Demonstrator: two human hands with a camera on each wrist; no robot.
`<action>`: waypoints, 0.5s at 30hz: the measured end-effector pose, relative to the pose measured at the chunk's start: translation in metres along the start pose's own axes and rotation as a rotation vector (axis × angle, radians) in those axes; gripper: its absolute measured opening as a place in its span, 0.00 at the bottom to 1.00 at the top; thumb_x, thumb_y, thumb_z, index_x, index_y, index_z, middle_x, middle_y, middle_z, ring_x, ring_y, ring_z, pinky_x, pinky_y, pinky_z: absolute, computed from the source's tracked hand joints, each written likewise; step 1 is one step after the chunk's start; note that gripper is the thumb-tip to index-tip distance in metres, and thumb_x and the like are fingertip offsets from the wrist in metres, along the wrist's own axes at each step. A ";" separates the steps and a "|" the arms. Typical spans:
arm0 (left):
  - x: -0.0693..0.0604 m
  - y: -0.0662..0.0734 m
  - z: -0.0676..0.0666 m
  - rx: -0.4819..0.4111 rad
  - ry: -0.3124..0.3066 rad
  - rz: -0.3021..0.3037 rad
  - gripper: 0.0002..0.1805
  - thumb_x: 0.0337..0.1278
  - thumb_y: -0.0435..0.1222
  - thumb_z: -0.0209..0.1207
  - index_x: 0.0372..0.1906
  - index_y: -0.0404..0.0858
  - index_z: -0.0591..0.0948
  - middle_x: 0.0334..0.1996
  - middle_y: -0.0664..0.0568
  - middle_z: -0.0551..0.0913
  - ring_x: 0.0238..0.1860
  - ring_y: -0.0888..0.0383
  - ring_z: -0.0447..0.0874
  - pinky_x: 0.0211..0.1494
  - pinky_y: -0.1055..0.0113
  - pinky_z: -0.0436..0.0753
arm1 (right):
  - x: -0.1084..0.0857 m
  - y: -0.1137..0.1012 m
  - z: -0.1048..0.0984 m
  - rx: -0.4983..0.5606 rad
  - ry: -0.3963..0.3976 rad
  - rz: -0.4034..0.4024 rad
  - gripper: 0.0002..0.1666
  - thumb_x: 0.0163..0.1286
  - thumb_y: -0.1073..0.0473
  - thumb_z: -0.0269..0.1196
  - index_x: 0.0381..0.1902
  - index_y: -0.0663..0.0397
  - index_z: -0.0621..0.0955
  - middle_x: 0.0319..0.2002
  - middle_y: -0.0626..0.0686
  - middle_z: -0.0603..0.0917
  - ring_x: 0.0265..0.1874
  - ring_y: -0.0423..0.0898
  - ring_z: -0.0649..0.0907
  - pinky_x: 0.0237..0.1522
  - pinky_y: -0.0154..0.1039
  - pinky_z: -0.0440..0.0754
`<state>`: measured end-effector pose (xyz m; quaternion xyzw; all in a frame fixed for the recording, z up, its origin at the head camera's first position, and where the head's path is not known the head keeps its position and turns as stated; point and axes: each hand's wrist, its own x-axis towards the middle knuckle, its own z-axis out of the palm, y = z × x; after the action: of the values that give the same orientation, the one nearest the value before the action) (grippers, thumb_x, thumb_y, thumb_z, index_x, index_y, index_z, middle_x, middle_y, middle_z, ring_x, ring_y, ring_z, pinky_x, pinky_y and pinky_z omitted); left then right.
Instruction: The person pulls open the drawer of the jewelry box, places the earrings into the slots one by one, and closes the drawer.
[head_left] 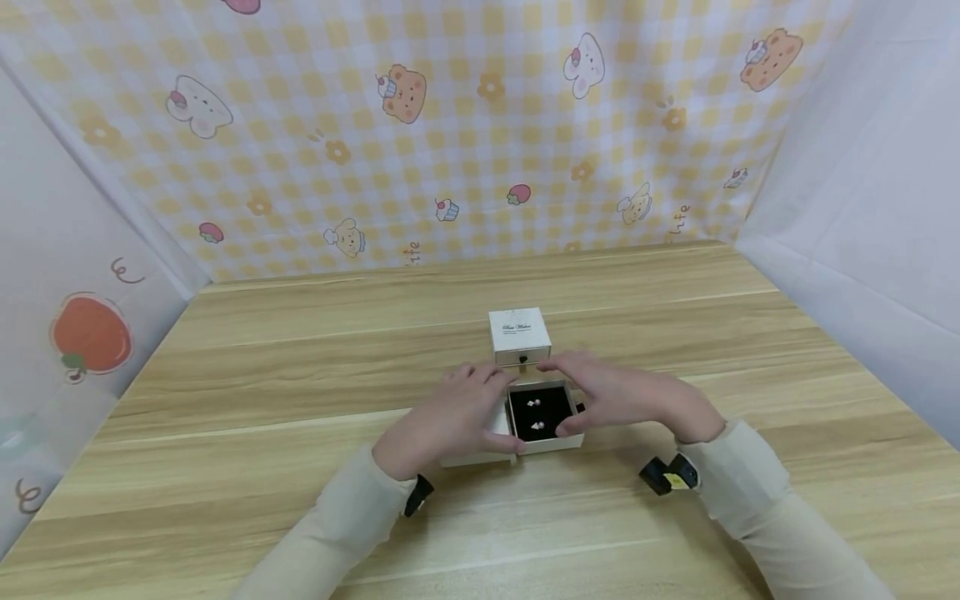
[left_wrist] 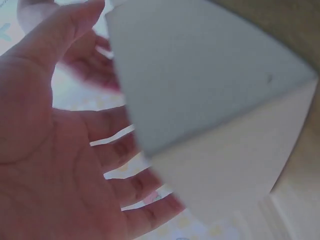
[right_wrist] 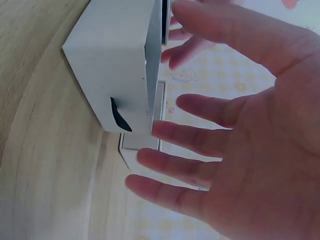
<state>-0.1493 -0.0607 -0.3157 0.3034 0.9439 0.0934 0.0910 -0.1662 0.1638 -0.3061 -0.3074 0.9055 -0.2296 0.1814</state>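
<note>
A small white jewelry drawer [head_left: 551, 444] lies pulled out of its sleeve, lined in black. Two small earrings [head_left: 534, 403] with pinkish beads sit on the lining. My left hand [head_left: 457, 417] is over the white sleeve [head_left: 472, 459] at the drawer's left, its thumb near the front edge. In the left wrist view, that hand's fingers spread loosely beside the white box [left_wrist: 200, 75]. My right hand [head_left: 618, 393] hovers at the drawer's right side, thumb over its edge. The right wrist view shows its fingers extended by the box end with a black pull tab [right_wrist: 119, 116].
Behind the drawer stands a closed white box [head_left: 519, 332] with printed lettering and a dark tab at its front. Everything rests on a wood-grain table [head_left: 300, 350]. A yellow checked curtain [head_left: 465, 142] hangs at the back, with white cloth on both sides.
</note>
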 end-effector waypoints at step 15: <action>-0.015 -0.015 -0.018 -0.044 -0.089 -0.058 0.51 0.35 0.53 0.71 0.69 0.48 0.61 0.59 0.49 0.67 0.54 0.50 0.63 0.56 0.57 0.71 | -0.001 0.005 0.001 -0.027 -0.063 0.035 0.54 0.49 0.48 0.72 0.68 0.61 0.59 0.66 0.60 0.65 0.61 0.56 0.69 0.60 0.54 0.68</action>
<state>-0.1498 -0.0842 -0.3002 0.2778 0.9450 0.0980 0.1421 -0.1672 0.1680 -0.3094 -0.3011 0.9076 -0.2044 0.2094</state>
